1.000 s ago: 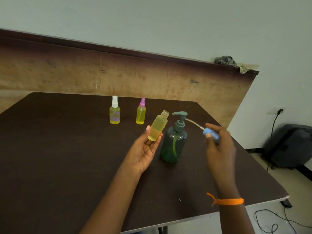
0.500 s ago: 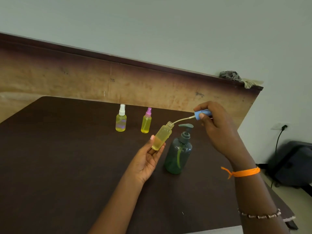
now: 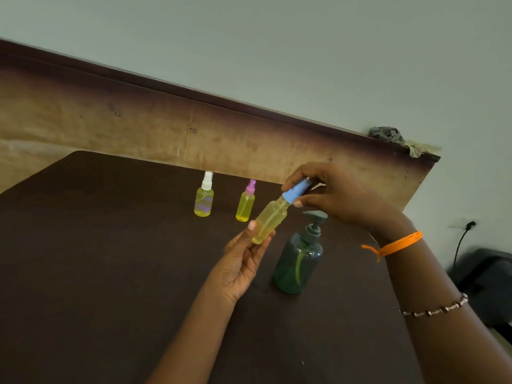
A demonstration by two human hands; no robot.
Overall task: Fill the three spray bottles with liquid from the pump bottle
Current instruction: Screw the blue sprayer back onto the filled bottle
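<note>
A left hand (image 3: 243,261) holds a tilted yellow spray bottle (image 3: 268,220) above the dark table (image 3: 110,273). The right hand (image 3: 332,195) pinches its blue spray cap (image 3: 294,193) at the neck, beside the green pump bottle (image 3: 300,259).

— What stands behind the dark brown worktop (image 3: 83,273)?
— A worn wooden board (image 3: 138,126) with a dark top edge, under a pale grey-green wall (image 3: 277,45).
— And at the right?
— Crumpled rags (image 3: 388,134) on the board's end, a wall socket (image 3: 469,224) with a black cable, a dark bag (image 3: 487,284) below.
</note>
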